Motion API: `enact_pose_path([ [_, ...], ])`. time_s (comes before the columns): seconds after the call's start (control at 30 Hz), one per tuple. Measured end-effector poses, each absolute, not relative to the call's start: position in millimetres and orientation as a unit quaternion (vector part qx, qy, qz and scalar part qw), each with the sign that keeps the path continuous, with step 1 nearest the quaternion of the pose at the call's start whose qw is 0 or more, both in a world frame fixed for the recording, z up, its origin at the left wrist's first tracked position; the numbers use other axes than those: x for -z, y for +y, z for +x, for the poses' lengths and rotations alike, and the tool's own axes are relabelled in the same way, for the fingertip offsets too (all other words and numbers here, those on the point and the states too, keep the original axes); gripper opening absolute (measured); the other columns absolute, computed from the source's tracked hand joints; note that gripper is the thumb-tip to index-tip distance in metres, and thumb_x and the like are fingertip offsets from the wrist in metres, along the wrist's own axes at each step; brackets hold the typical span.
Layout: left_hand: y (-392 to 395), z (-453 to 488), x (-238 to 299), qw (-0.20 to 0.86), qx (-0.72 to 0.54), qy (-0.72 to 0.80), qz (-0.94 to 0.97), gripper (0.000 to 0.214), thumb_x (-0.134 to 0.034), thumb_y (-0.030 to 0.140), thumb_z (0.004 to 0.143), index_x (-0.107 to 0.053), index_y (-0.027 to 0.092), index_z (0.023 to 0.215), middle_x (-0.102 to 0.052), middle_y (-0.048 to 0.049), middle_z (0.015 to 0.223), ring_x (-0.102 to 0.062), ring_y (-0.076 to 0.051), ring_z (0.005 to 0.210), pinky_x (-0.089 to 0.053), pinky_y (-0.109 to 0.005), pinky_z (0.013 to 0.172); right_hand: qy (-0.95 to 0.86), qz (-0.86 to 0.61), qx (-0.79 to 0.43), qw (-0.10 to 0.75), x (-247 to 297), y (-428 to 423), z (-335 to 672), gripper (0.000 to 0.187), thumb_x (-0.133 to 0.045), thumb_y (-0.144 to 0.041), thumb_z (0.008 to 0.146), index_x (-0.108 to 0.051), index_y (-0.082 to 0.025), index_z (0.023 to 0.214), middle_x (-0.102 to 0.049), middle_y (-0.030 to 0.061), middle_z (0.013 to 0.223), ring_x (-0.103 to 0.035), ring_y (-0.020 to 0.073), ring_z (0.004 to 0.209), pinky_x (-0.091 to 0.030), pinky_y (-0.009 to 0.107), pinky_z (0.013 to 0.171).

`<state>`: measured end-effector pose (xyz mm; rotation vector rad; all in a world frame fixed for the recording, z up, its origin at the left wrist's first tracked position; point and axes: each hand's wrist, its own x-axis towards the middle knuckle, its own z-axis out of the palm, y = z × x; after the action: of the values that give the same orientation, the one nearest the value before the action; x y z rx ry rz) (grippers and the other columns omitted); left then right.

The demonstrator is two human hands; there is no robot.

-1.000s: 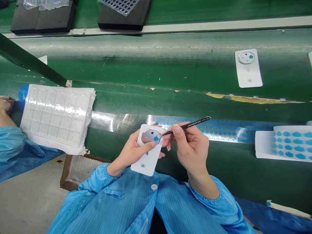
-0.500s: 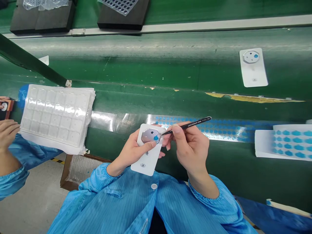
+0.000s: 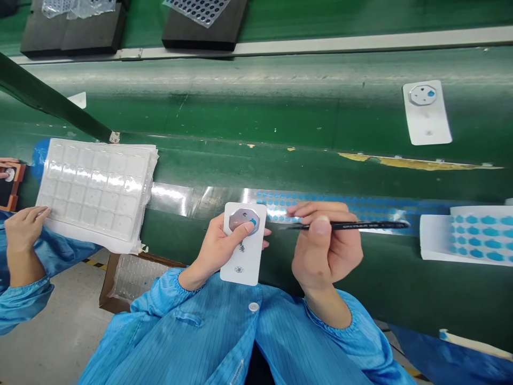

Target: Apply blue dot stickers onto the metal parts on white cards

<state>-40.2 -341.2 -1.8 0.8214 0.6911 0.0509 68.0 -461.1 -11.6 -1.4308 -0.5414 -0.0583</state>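
My left hand (image 3: 218, 243) grips a white rectangular panel (image 3: 248, 262) with rounded corners. Set in the panel's upper part is a silvery octagonal plate (image 3: 237, 215) with a blue round sticker (image 3: 253, 222) on it; my thumb lies on the sticker's edge. To the right, my right hand (image 3: 326, 246) pinches black tweezers (image 3: 368, 225), held nearly level. Their tips point left toward the panel and stay apart from it. Behind my hands runs a clear strip of blue round stickers (image 3: 377, 206).
A stack of clear plastic trays (image 3: 94, 187) lies left, touched by another person's hand (image 3: 24, 230). A similar white panel (image 3: 428, 120) rests on the green conveyor (image 3: 280, 112). White sheets with blue dots (image 3: 435, 238) are at right. Black blocks (image 3: 200, 35) stand at the back.
My right hand has drawn the tweezers away from the panel to the right and turned them level. My left thumb has moved onto the blue sticker. The other person's hand has reached the trays.
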Motion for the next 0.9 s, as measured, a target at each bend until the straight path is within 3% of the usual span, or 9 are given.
enact_pose_path([
  [0.07, -341.7, -40.3, 5.2, 0.866, -0.040, 0.315, 0.387, 0.044, -0.082, 0.041, 0.090, -0.065, 0.015, 0.121, -0.079, -0.0125, 0.104, -0.079, -0.026, 0.082, -0.066, -0.035, 0.072, -0.223, -0.664, -0.027, 0.713, 11.6, -460.9, 67.2, 0.013, -0.060, -0.034, 0.107, -0.069, -0.024, 0.103, -0.062, 0.0055, 0.099, -0.063, 0.0209, 0.087, -0.056, 0.038, 0.078],
  [0.17, -342.7, -41.3, 12.6, 0.843, -0.082, 0.314, 0.429, 0.043, -0.084, 0.039, 0.087, -0.065, 0.018, 0.119, -0.079, -0.0076, 0.101, -0.078, -0.023, 0.083, -0.064, -0.031, 0.073, -0.206, -0.666, -0.222, 0.682, 12.0, -461.6, 63.4, 0.023, -0.066, -0.043, 0.103, -0.068, -0.025, 0.117, -0.059, 0.0032, 0.095, -0.058, 0.0176, 0.077, -0.053, 0.031, 0.066],
  [0.3, -345.6, -42.4, 16.2, 0.822, -0.094, 0.294, 0.478, 0.048, -0.080, 0.043, 0.090, -0.064, 0.019, 0.128, -0.079, -0.0083, 0.104, -0.076, -0.024, 0.097, -0.061, -0.030, 0.079, -0.167, -0.630, -0.356, 0.669, 13.0, -458.2, 56.6, 0.031, -0.075, -0.050, 0.097, -0.067, -0.025, 0.113, -0.060, 0.0015, 0.089, -0.056, 0.0168, 0.073, -0.050, 0.027, 0.058],
  [0.7, -350.8, -44.4, 13.3, 0.833, -0.096, 0.278, 0.469, 0.057, -0.078, 0.043, 0.091, -0.059, 0.019, 0.140, -0.079, -0.0096, 0.108, -0.076, -0.026, 0.101, -0.059, -0.031, 0.081, -0.155, -0.614, -0.353, 0.688, 10.5, -454.6, 53.7, 0.023, -0.074, -0.045, 0.097, -0.067, -0.024, 0.099, -0.058, 0.0007, 0.084, -0.058, 0.0184, 0.078, -0.050, 0.026, 0.062],
  [0.9, -357.2, -46.2, 13.9, 0.813, -0.100, 0.276, 0.503, 0.056, -0.075, 0.044, 0.095, -0.058, 0.022, 0.144, -0.077, -0.0098, 0.118, -0.073, -0.026, 0.111, -0.058, -0.032, 0.090, -0.176, -0.641, -0.296, 0.686, 17.8, -455.5, 54.6, 0.025, -0.073, -0.044, 0.095, -0.064, -0.022, 0.089, -0.050, -0.0017, 0.079, -0.047, 0.0152, 0.069, -0.044, 0.026, 0.062],
])
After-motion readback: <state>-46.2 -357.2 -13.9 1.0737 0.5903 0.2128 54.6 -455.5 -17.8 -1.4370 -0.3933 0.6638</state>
